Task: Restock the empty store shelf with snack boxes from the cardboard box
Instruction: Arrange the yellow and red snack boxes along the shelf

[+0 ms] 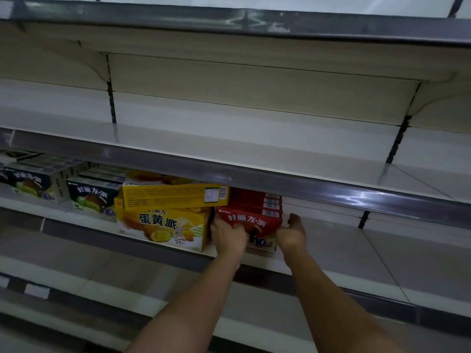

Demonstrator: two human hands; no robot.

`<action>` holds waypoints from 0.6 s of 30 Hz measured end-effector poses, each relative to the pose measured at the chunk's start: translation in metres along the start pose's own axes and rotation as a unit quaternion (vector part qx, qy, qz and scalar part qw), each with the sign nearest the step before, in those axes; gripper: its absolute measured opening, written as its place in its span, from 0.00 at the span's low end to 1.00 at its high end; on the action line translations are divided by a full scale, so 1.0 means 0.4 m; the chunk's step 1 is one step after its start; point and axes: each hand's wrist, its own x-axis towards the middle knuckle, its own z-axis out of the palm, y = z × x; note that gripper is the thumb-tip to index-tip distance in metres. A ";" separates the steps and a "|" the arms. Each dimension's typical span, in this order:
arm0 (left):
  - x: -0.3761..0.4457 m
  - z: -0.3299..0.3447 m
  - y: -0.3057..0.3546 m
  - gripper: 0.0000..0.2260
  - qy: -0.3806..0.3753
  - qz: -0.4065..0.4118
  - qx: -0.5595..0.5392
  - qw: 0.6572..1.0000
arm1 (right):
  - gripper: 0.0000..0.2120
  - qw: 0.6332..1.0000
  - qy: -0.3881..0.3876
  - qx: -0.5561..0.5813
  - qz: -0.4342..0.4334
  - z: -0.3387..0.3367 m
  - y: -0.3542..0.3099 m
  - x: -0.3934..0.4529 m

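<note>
A red snack box [251, 220] stands on the middle shelf [344, 253], with more red boxes [254, 200] stacked on it or just behind it. My left hand [229, 236] grips its lower left front, fingers curled over the face. My right hand [293, 233] holds its right side, thumb raised beside the edge. Directly left of the red box stands a yellow snack box [163, 226], and another yellow box [175, 196] lies flat on top of that one. The cardboard box is out of view.
Two dark snack boxes [94, 197] [30, 183] stand further left on the same shelf. The shelf above [254, 149] holds nothing and its grey front rail [280, 179] overhangs the boxes. Bare shelf surface lies to the right of the red box. A lower shelf [102, 284] runs below.
</note>
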 end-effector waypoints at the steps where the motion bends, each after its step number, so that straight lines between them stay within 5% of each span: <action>1: 0.012 0.001 -0.003 0.28 -0.006 -0.014 0.001 1.000 | 0.30 1.000 -0.012 0.019 0.007 -0.003 0.007 0.003; 12: 0.073 -0.020 -0.008 0.31 -0.103 -0.090 -0.115 0.984 | 0.11 0.994 -0.089 0.059 -0.014 0.002 0.014 -0.001; 18: 0.078 -0.017 -0.015 0.32 -0.136 -0.081 -0.071 0.985 | 0.04 0.996 -0.049 0.079 -0.006 0.007 0.039 0.024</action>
